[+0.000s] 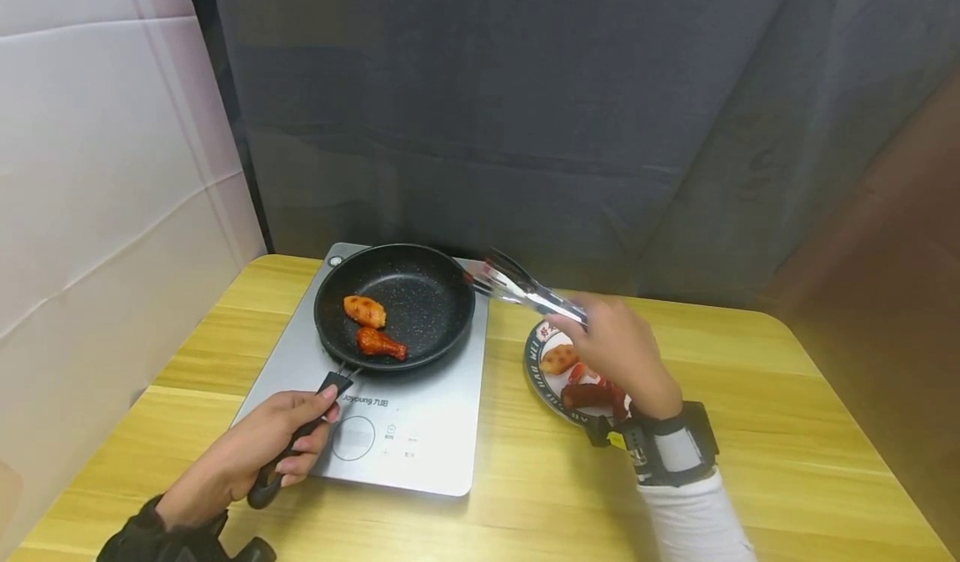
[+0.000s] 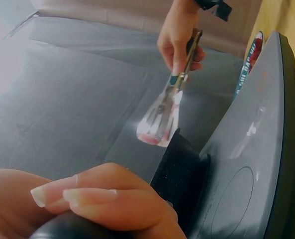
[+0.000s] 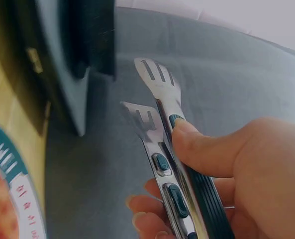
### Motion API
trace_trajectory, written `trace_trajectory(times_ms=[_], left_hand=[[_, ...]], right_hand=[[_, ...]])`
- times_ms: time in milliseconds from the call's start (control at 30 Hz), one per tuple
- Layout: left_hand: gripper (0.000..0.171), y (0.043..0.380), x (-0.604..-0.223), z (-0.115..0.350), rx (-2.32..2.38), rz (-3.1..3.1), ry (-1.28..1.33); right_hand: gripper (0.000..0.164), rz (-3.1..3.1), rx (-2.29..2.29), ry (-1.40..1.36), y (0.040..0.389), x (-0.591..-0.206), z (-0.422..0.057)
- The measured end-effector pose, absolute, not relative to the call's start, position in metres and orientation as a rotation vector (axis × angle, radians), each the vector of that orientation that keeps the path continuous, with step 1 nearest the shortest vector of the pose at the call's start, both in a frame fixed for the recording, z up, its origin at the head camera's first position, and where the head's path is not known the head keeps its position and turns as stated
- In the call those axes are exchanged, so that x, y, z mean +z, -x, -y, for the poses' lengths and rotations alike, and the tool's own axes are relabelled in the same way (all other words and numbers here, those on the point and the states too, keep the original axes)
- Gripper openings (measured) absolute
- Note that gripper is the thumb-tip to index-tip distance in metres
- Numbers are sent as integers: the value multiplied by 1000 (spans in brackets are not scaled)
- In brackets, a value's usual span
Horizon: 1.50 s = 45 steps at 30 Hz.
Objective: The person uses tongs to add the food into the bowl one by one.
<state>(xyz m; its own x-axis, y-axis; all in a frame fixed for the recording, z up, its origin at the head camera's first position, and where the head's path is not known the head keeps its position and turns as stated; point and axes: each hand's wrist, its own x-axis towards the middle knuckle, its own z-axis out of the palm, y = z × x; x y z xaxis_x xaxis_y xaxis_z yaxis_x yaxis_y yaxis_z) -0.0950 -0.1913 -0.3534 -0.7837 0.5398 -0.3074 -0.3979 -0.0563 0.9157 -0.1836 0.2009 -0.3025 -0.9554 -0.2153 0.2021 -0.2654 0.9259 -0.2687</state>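
Note:
My left hand (image 1: 277,441) grips the black handle (image 1: 339,383) of a frying pan (image 1: 427,312). Inside the pan, towards its left and front, lie a browned chicken wing (image 1: 365,311) and a red-glazed drumstick (image 1: 381,344). A pair of metal tongs (image 1: 551,300) is held in my right hand (image 1: 618,349), their tips near the pan's right rim. The tips stand a little apart in the right wrist view, with no food visible between the tongs' heads (image 3: 164,92). A reddish tint shows at the tongs' ends (image 2: 152,137) in the left wrist view.
The pan stands on a silver induction cooktop (image 1: 442,454). Right of it, partly hidden under my right forearm, a plate (image 1: 534,370) holds another wing (image 1: 558,359), a dark red sausage-like piece (image 1: 587,396) and red-and-white pieces. A grey curtain (image 1: 480,128) hangs behind the wooden table (image 1: 750,395).

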Motion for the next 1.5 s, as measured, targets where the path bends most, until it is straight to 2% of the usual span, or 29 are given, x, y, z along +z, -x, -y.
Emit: trace_trajectory(times_ms=[467, 833, 1167, 1500], left_hand=[[37, 93, -352, 193, 1900, -1588, -125], [37, 94, -352, 192, 1901, -1574, -135], [37, 95, -352, 192, 1904, -1547, -156], [37, 95, -351, 191, 1901, -1560, -127]], right_hand=[[40, 2970, 410, -310, 180, -325, -241], [63, 3031, 456, -264, 177, -331, -283], [62, 3131, 437, -328, 181, -344, -314], [67, 3143, 470, -325, 182, -350, -329]])
